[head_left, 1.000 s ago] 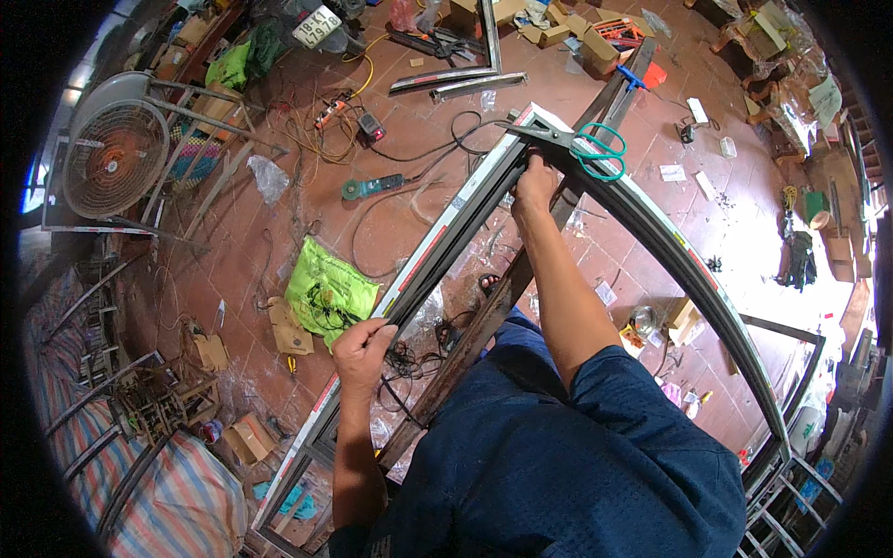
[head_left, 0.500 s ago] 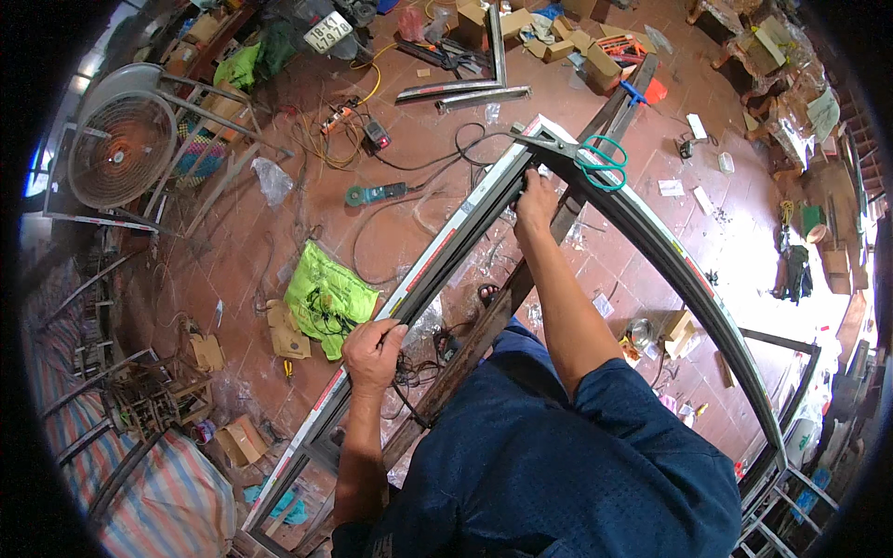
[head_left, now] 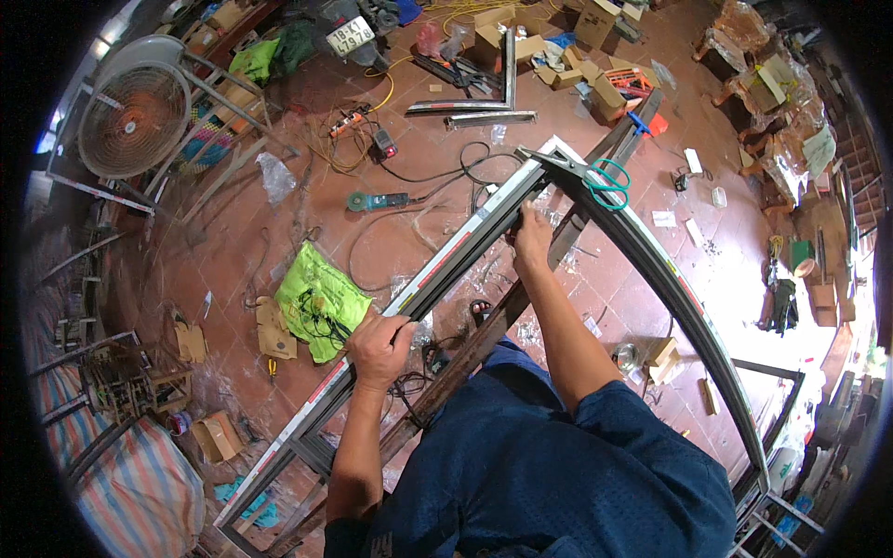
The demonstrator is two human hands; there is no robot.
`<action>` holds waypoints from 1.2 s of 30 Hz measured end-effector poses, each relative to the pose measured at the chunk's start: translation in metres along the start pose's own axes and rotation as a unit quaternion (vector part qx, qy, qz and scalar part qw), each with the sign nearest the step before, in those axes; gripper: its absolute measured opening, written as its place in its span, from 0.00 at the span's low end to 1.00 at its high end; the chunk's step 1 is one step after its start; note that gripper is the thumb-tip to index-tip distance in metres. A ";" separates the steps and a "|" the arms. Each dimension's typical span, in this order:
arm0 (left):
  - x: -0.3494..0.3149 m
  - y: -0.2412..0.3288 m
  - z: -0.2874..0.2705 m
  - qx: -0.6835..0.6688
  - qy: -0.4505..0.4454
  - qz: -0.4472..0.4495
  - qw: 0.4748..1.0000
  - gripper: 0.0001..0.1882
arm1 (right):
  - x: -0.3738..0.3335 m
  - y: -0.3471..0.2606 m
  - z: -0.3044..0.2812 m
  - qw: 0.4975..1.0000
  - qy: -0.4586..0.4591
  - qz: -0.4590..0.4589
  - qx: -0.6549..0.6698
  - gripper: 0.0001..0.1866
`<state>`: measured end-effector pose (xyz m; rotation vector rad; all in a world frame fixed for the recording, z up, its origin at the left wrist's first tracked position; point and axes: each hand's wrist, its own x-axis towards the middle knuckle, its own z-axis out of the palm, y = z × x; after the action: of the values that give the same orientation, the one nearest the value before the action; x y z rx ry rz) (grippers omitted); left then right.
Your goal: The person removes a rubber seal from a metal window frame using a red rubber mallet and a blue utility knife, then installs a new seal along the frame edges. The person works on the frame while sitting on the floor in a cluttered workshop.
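The aluminium frame (head_left: 446, 256) has been raised slightly; the left hand (head_left: 379, 349) is clamped round its rail, the right hand (head_left: 532, 237) seemingly closed near the corner

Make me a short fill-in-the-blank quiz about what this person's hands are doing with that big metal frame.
1. Both hands grip the same long ____ rail of the metal frame.
2. The left hand holds it nearer the person than the ____ hand.
3. Scissors with ____ handles lie at the frame's far corner.
Missing words: left; right; green
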<state>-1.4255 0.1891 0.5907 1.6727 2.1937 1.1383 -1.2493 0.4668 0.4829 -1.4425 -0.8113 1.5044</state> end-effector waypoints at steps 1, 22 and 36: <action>0.000 0.000 -0.001 0.001 0.000 0.002 1.000 0.05 | -0.002 0.001 0.002 1.000 -0.004 -0.026 -0.012 0.22; -0.002 0.011 0.002 0.081 0.011 0.030 0.996 0.06 | -0.050 0.000 0.001 0.994 -0.090 0.059 0.012 0.18; -0.026 0.054 0.049 0.182 0.087 -0.148 0.968 0.07 | -0.067 0.007 -0.004 0.972 -0.206 0.100 -0.045 0.14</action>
<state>-1.3488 0.1939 0.5838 1.3296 2.7852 0.8723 -1.2498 0.4024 0.5043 -1.3252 -1.0135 1.9844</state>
